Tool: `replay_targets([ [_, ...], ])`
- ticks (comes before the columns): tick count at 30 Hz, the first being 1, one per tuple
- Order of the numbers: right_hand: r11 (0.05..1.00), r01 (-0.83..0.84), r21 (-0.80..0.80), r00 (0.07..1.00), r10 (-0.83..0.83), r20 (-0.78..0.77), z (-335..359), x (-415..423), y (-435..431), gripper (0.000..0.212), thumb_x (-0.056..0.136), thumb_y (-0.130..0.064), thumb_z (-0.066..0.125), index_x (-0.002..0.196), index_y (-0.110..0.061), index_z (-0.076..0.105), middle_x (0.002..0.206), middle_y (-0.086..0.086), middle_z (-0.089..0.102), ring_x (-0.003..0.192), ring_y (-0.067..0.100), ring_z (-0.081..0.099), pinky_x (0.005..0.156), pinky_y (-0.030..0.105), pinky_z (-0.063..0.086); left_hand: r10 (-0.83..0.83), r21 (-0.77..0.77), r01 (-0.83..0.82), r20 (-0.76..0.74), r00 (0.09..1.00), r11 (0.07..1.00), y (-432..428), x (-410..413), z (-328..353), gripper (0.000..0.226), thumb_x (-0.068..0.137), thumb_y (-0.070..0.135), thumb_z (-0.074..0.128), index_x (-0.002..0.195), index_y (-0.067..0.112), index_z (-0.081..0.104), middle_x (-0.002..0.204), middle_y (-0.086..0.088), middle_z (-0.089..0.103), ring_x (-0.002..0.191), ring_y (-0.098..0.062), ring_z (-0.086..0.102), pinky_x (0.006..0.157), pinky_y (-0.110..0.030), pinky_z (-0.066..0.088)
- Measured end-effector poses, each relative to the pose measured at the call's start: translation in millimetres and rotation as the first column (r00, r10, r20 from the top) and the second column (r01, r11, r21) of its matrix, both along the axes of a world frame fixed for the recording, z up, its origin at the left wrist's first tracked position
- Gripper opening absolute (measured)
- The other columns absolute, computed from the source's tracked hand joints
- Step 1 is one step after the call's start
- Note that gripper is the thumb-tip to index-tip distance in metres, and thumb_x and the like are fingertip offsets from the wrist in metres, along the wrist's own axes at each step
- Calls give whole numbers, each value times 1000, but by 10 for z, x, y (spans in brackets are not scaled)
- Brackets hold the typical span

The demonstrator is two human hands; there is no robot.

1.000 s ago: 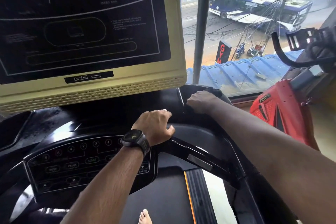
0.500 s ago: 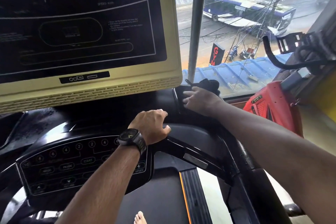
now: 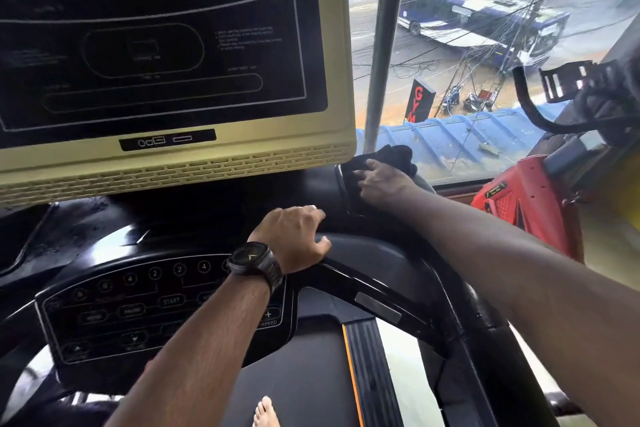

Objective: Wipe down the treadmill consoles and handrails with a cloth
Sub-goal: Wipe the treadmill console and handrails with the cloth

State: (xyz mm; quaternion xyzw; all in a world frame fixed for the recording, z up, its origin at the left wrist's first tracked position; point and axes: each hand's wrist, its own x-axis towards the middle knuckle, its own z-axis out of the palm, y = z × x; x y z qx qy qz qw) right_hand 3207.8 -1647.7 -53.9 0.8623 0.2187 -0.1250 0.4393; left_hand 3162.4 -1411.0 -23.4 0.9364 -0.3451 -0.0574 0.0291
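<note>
A black treadmill console with a round button panel (image 3: pixel 145 308) sits below a beige-framed dark screen (image 3: pixel 166 45). My left hand (image 3: pixel 294 237), with a dark watch on its wrist, grips the glossy black handrail (image 3: pixel 381 291) that curves down to the right. My right hand (image 3: pixel 381 182) presses a black cloth (image 3: pixel 394 154) against the console's upper right corner, just under the screen's lower right edge. The fingers lie spread over the cloth, which bunches up behind them.
A grey window post (image 3: pixel 384 45) rises behind the cloth, with a street and bus beyond the glass. A red exercise machine (image 3: pixel 526 198) with black handlebars stands at the right. The treadmill belt (image 3: pixel 304 374) and a bare foot (image 3: pixel 265 412) show at the bottom.
My right hand has slid the cloth up and away along the console's right corner, and more of the cloth now shows. My left hand keeps its grip on the handrail.
</note>
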Motion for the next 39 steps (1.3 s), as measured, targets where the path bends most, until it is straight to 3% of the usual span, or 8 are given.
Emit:
replay_targets([
  [6,970,234,61,972,-234,-12,145,-195,150,26,104,-23,53,124,-23,69,123,0,70,121,19,57,101,43,37,5,0,-5,-10,1000,1000,6,-14,15,48,89,46,49,128,19,60,132,1,63,118,-20,61,101,-41,48],
  [13,793,468,390,849,-525,49,250,-400,233,28,95,-24,64,122,-26,69,122,0,67,122,20,54,101,47,39,26,2,-26,-20,999,1000,5,-30,38,49,86,48,46,122,19,61,125,2,66,112,-21,63,96,-42,50],
  [16,609,558,564,754,-656,-37,330,-461,235,30,97,-38,63,122,-21,68,122,4,67,121,27,58,101,44,42,27,6,-27,-13,1000,1000,6,-33,34,50,84,50,44,119,19,62,122,3,67,109,-21,64,94,-42,51],
  [19,323,628,708,630,-746,-218,474,-522,221,42,93,-57,63,104,-16,65,104,9,65,108,31,63,96,44,50,24,11,-24,-12,1000,1000,5,-33,32,50,83,50,44,120,20,62,121,4,67,107,-21,64,93,-41,51],
  [21,164,553,817,596,-763,-250,516,-592,216,31,96,-42,61,102,-12,68,100,11,68,96,31,64,87,39,52,23,13,-23,-15,1000,1000,-2,-34,32,49,85,49,46,121,19,61,122,3,66,108,-22,64,94,-41,51],
  [24,-29,403,915,548,-792,-267,509,-682,274,24,91,-9,52,111,-6,65,108,17,69,103,35,64,77,34,41,24,14,-24,-15,1000,1000,-9,-37,30,47,86,49,48,120,19,61,121,2,66,108,-22,64,94,-40,50],
  [29,-292,329,898,529,-730,-432,408,-462,547,38,91,-11,49,128,-6,57,127,20,64,119,38,59,86,38,41,17,29,-17,-6,1000,999,-23,-32,14,49,88,49,47,125,19,60,128,3,64,114,-22,61,98,-41,48],
  [39,-161,520,839,531,-709,-464,248,-233,724,58,92,-29,57,142,-8,37,141,14,54,128,38,53,99,43,43,21,4,-21,-16,1000,1000,-28,-48,49,44,88,45,50,120,18,61,118,2,66,108,-22,62,94,-39,48],
])
